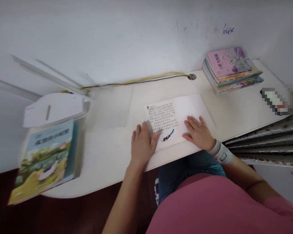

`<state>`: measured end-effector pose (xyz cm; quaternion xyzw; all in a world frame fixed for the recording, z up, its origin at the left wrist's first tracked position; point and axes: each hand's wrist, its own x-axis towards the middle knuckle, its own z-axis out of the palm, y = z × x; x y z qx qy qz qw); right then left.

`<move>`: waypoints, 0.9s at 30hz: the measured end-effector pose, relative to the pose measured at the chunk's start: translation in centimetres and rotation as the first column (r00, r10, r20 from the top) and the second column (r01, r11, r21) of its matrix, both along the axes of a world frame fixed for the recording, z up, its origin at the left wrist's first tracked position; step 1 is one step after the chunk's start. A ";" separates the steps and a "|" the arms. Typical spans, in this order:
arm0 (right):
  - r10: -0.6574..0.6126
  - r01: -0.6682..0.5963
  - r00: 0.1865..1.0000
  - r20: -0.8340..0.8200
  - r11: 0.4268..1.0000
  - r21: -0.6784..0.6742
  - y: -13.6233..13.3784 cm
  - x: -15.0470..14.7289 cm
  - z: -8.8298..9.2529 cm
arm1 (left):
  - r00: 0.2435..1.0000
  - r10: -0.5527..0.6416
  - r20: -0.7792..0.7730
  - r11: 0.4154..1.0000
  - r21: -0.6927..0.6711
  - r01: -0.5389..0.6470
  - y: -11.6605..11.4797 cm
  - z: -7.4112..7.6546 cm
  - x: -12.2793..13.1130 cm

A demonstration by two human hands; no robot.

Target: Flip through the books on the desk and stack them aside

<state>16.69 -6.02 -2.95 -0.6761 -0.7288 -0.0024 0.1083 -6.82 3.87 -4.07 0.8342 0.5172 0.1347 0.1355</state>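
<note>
**A:** Where are the hands?

**B:** Both are in the middle of the frame, lying on an open booklet (pixel 171 114). It sits flat on the white desk (pixel 107 156), close to the desk's near edge.

**A:** What is the left hand doing?

**B:** The left hand (pixel 142 146) lies palm down at the booklet's left edge. Its fingers are straight and slightly spread, and its thumb rests on the printed page. It is closed around nothing.

**A:** And the other one?

**B:** The right hand (pixel 199 133) is also flat and uncurled. It presses on the blank right page and grasps nothing. A white wrist band (pixel 221 152) sits just behind it.

**A:** What is on the page between the hands?

**B:** There are rows of small printed characters. Below them, towards the bottom of the page, is a small blue and black drawing. The print is too small to read.

**A:** What else is on the desk?

**B:** A stack of picture books (pixel 231 70) stands in the upper right, well apart from the hands, with a pink cover on top. At the lower left a picture book (pixel 47 156) with a green and blue cover hangs partly over the desk edge. Just above it is a white desk lamp (pixel 53 109). A yellow cable (pixel 141 79) runs along the foot of the wall (pixel 127 35) across the upper middle of the frame.
</note>
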 end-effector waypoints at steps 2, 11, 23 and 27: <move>-0.010 0.010 1.000 0.006 1.000 0.011 -0.1 0.1 0.0 | 1.000 0.005 -0.004 1.000 -0.004 -0.005 0.0 0.0 0.0; -0.023 0.023 1.000 0.009 1.000 -0.002 0.0 0.3 0.0 | 0.998 -0.004 -0.068 1.000 -0.008 0.003 -0.1 0.3 0.1; -0.020 0.020 1.000 0.006 1.000 0.009 -0.4 1.1 -0.4 | 0.998 0.001 -0.060 1.000 0.008 0.000 -0.1 0.0 0.0; -0.032 0.032 0.999 0.004 0.999 0.004 -0.5 1.0 -0.4 | 0.996 -0.010 -0.083 1.000 0.012 0.011 0.0 0.0 0.0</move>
